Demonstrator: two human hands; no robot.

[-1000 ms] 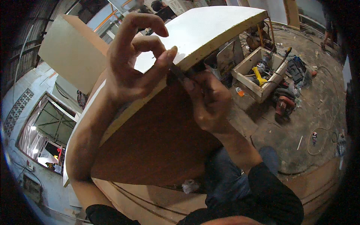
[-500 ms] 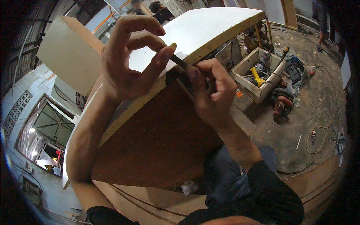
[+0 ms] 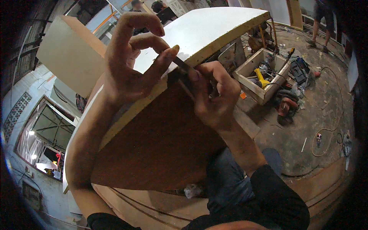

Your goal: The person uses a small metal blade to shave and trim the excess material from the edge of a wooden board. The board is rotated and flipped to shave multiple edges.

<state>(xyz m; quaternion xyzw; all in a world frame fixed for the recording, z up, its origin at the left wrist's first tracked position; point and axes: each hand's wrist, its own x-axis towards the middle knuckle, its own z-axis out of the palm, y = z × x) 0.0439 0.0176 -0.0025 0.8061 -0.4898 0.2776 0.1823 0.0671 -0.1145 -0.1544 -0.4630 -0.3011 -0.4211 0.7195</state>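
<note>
Two bare hands, both our own, worked close together at the near corner of a thick white-topped panel (image 3: 214, 28), with a dark flat strip (image 3: 181, 63) bridging the gap between them. We saw the strip slant down from left to right across the panel's raw yellowish edge (image 3: 226, 41), though we could not tell whether it touched that edge. To manage this well, in our judgement, we needed a light, equal pinch at each end, so that the strip stayed straight and did not twist, with the fingertips kept clear of the corner and the wrists steady. Our left hand (image 3: 124, 69) rose on a nearly upright forearm, its thumb tip meeting a bent fingertip on the strip's upper end, while the finger above curled freely in a hook. Our right hand (image 3: 218, 99) came up from the lower right, its thumb pressed along the strip's lower end and its fingers folded behind; their tips were hidden from us. Just below that thumb we made out a second narrow bar (image 3: 186, 89), too dim to identify. Under both hands we had the panel's dark brown face (image 3: 153, 134), and on the floor to the right, well apart, a wooden crate (image 3: 247, 86) holding a yellow-handled tool (image 3: 261, 78).
</note>
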